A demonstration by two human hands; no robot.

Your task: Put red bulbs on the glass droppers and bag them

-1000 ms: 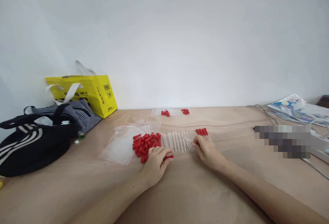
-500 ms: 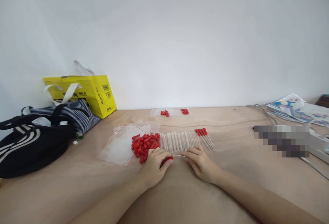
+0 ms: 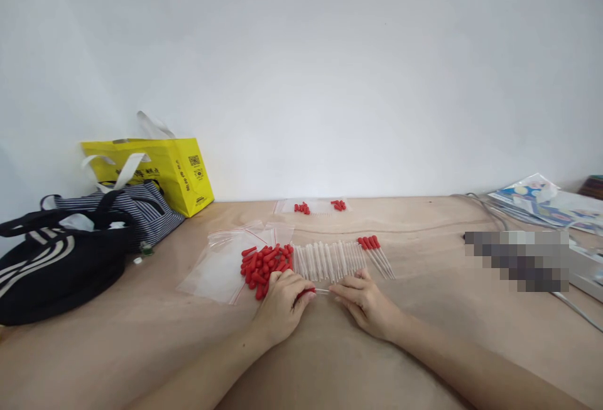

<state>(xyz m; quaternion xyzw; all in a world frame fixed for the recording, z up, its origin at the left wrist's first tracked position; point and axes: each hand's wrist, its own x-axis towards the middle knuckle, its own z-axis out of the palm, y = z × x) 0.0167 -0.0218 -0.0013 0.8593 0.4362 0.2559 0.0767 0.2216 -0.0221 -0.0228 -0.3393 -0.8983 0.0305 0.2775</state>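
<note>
1. two hands meet near the middle of the worktop [image 3: 330, 360]. the left hand [image 3: 285, 300] pinches a red bulb [image 3: 306, 292] between thumb and fingers, partly hidden by them.
2. the right hand [image 3: 370, 306] grips the far end of a thin clear tube [image 3: 322, 291] in its fingertips. the tube lies level between the hands, its other end at the bulb; how deep it sits inside, if at all, i cannot tell.
3. four finished droppers [image 3: 369, 242] lie side by side to the right of the row, each a tube with a red bulb on one end, slanting with their bare ends towards the person.
4. a row of bare tubes [image 3: 330, 261] lies just beyond the hands, with no bulbs on them. to its left, beside the left hand, is a heap of loose bulbs [image 3: 264, 265].
5. judging by those counts, the work looks early: four pairs joined, one in hand, and most tubes and bulbs apart.
6. empty-looking plastic bags [image 3: 211, 272] lie left of the heap, and a filled bag [image 3: 282, 207] with more red bulbs rests near the wall.
</note>
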